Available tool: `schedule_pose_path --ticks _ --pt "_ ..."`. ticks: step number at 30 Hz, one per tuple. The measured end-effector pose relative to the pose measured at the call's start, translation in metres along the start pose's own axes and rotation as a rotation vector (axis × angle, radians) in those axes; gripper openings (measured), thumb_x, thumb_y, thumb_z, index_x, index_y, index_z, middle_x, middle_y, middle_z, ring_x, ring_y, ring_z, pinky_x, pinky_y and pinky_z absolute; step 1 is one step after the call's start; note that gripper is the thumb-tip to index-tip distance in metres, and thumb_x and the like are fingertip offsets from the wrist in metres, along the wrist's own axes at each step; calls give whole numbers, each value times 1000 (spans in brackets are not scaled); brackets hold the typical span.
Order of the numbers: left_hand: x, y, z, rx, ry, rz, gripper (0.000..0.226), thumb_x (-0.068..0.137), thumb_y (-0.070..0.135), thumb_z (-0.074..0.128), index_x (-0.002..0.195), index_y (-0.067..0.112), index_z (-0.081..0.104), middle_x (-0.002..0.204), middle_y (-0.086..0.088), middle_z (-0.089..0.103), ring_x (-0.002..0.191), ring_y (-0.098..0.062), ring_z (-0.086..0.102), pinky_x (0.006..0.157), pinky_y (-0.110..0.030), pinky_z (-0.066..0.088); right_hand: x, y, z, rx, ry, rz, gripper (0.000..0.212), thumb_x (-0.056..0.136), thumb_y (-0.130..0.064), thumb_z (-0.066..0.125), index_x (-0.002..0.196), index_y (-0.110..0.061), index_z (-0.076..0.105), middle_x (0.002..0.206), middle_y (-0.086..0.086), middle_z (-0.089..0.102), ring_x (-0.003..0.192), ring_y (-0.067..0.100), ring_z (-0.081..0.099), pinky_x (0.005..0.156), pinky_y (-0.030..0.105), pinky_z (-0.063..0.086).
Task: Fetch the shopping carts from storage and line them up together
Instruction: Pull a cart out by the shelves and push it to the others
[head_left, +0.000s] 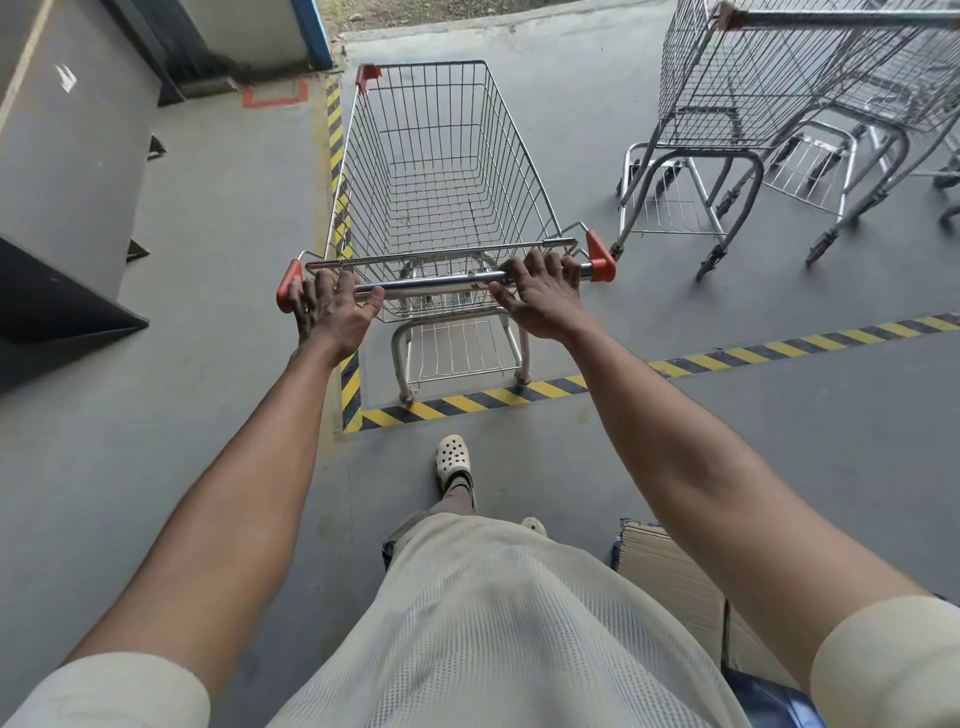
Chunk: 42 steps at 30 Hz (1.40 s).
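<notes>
An empty wire shopping cart (436, 171) with orange handle ends stands straight ahead of me on the grey floor. My left hand (330, 309) grips the left end of its chrome handle bar (436, 283). My right hand (543, 296) grips the same bar near its right end. The cart's rear wheels sit just inside the corner of a yellow-and-black striped floor line (467, 402). A row of nested carts (769, 78) stands at the upper right, pointing away from me.
A grey wall and a dark cabinet (57, 296) flank the left side. A red floor marking (275, 96) lies beyond, by a doorway. Stacked flat cardboard (670, 577) sits by my right leg. My sandalled foot (453, 460) is behind the cart.
</notes>
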<state>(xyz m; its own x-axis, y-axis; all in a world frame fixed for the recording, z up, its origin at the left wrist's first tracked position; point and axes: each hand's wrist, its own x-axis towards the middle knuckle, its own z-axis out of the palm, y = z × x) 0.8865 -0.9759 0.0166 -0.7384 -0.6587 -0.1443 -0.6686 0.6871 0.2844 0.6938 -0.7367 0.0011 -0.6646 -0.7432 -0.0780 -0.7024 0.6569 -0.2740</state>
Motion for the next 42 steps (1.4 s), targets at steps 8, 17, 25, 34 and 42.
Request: schedule_pose_path --ticks 8,17,25,34,42 --pt "0 -3 3 10 16 14 48 102 63 29 123 23 46 141 -13 37 141 -31 24 121 -51 0 0 4 1 22 -12 -12 51 103 -64 28 139 -32 44 132 6 39 135 25 30 117 48 12" --pt "1 -2 5 19 16 5 49 102 63 30 124 22 46 141 -13 37 139 -31 26 120 -50 2 3 7 0 15 -10 -30 47 103 -63 30 136 -33 45 129 4 39 131 24 31 115 48 14" --pt "7 -4 8 -9 11 0 52 100 67 30 127 25 46 143 -11 34 141 -32 22 120 -51 3 8 10 2 14 -11 -25 47 103 -64 28 134 -33 44 130 5 39 133 25 31 116 49 12" --pt "5 -1 11 -102 66 8 57 96 68 34 129 26 51 142 -12 37 145 -31 21 123 -52 -8 2 13 0 44 46 -59 50 103 -62 35 143 -32 39 140 7 32 140 25 23 121 47 4" --pt "-40 75 42 -115 243 325 81 87 67 49 153 23 32 159 -14 20 150 -25 10 124 -52 1 -47 62 24 75 542 152 70 96 -61 51 154 -25 35 159 10 29 150 28 23 122 51 14"
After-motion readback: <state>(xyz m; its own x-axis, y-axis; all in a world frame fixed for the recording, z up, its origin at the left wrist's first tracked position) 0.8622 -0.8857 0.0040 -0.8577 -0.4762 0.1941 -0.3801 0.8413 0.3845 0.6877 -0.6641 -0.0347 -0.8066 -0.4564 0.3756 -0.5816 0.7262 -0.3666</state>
